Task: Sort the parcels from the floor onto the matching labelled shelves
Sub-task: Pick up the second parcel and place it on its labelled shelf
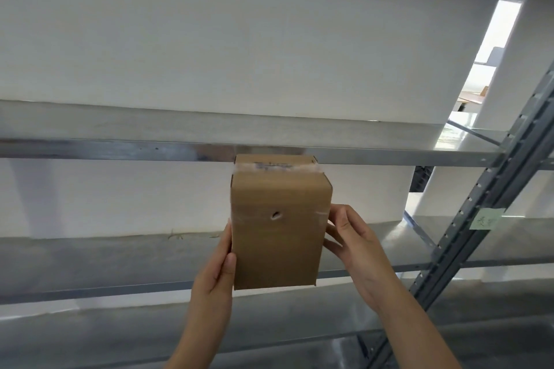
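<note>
I hold a brown cardboard parcel [278,228] up in front of a metal shelving unit. It has a small hole in its near face and clear tape with a label across its top end. My left hand [217,266] grips its left side and my right hand [353,243] grips its right side. The parcel's top end reaches the front edge of the upper shelf [120,150]. The middle shelf [90,260] lies behind the parcel's lower half.
A grey slotted upright [491,204] stands at the right, with a pale green paper label [487,219] stuck on it. A white wall is behind the shelves. A lower shelf [299,338] runs under my forearms. A bright opening shows at the far right.
</note>
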`<state>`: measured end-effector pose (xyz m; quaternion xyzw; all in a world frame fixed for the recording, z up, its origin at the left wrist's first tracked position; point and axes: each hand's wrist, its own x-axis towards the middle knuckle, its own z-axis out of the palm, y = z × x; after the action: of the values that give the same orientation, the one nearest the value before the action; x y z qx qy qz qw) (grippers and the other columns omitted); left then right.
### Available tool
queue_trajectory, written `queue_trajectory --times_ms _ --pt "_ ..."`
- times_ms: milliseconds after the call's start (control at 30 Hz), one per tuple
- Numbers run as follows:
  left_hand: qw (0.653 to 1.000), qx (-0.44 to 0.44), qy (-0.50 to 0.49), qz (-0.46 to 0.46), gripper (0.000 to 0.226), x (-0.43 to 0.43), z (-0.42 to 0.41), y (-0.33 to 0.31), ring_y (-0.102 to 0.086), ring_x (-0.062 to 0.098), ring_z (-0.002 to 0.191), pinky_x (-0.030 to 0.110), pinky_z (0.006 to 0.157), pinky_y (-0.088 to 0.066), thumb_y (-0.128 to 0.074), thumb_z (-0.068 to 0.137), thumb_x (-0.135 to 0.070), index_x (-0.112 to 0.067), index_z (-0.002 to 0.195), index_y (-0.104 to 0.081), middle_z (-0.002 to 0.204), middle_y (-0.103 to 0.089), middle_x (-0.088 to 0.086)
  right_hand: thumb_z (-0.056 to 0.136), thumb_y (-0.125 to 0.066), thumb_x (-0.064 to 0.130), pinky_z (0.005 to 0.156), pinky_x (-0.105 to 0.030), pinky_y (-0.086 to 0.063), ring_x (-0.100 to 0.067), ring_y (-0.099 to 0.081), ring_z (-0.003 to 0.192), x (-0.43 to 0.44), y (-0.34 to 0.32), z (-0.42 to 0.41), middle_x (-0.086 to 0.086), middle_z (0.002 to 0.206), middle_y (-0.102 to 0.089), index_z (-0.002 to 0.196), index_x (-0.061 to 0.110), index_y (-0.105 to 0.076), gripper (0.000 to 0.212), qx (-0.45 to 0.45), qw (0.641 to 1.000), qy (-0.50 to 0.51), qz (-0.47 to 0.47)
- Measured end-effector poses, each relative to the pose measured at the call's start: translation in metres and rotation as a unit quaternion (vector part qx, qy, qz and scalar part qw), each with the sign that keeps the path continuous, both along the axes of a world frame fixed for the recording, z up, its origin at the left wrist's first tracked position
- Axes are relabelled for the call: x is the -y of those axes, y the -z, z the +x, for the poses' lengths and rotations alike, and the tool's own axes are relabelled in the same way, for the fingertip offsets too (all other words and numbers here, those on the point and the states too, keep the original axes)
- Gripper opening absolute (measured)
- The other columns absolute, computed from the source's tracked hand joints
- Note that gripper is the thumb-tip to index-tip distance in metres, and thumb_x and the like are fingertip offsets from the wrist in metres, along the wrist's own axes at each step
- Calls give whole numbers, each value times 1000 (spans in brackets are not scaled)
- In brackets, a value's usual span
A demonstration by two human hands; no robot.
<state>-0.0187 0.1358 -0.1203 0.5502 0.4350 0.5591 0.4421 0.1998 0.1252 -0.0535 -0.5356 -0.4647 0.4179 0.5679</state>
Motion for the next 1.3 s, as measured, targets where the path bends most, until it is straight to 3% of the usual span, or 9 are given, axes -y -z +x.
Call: queue_trajectory --times_ms 233,333,533,600,767,900,1067,1200,1300 --pt "1000 -29 -6 -7 54 -8 -3 14 -48 0 139 25 116 -39 -52 100 0 -32 144 -53 145 -59 -15 83 -60 41 96 -38 -55 -19 -70 95 -2 -3 1 -2 93 -75 96 5 -63 39 -86 996 8 12" --pt "999 16 16 -29 55 -9 -4 16 -51 7 138 42 119 -37 -54 97 8 -25 142 -58 140 -64 -12 77 -67 41 93 -36 -55 -19 -69 103 0 2 5 0 105 -75 100 6 -64 43 -91 996 -2 13" --pt "975 187 54 -110 57 -1 1 7 -65 28 125 55 110 -44 -76 79 -44 -6 121 -73 123 -75 7 73 -76 46 101 -39 -50 -17 -64 119 10 17 23 4 128 -69 124 28 -67 55 -63 997 -43 -6" --pt "977 171 46 -119 51 2 6 4 -68 25 120 53 106 -48 -71 85 -51 -10 115 -76 116 -78 6 78 -73 37 106 -45 -48 -20 -63 122 11 23 27 3 129 -68 126 27 -66 50 -49 997 -49 -17" --pt "987 105 68 -104 72 6 15 -6 -73 4 101 33 93 -51 -65 52 -91 -35 94 -81 102 -80 -9 86 -70 21 110 -54 -43 -21 -65 120 12 30 33 0 126 -71 124 26 -68 38 -42 998 -34 -21" --pt "989 85 84 -87 46 12 22 -19 -69 -8 102 26 93 -47 -62 70 -66 -39 106 -72 107 -77 -24 90 -67 19 110 -52 -43 -20 -65 119 11 32 34 2 125 -71 123 28 -68 34 -35 999 -22 -18" --pt "989 85 66 -102 34 13 30 -23 -69 -7 100 25 92 -47 -57 65 -70 -57 90 -76 103 -77 -23 85 -64 39 108 -46 -45 -18 -66 117 14 31 31 4 119 -73 121 28 -68 38 -13 1000 -3 -1" --pt "993 49 74 -82 55 14 26 -23 -69 -4 104 23 90 -49 -63 64 -65 -39 111 -74 107 -77 -20 93 -64 25 107 -54 -45 -18 -72 102 12 32 38 0 106 -76 108 20 -69 16 -2 1000 26 4" --pt "994 2 91 -68 70 9 21 -19 -65 7 121 37 104 -49 -80 66 -54 -27 129 -66 122 -74 -12 93 -66 16 106 -62 -42 -22 -72 99 10 34 43 -2 109 -75 109 21 -66 16 2 1000 18 5"
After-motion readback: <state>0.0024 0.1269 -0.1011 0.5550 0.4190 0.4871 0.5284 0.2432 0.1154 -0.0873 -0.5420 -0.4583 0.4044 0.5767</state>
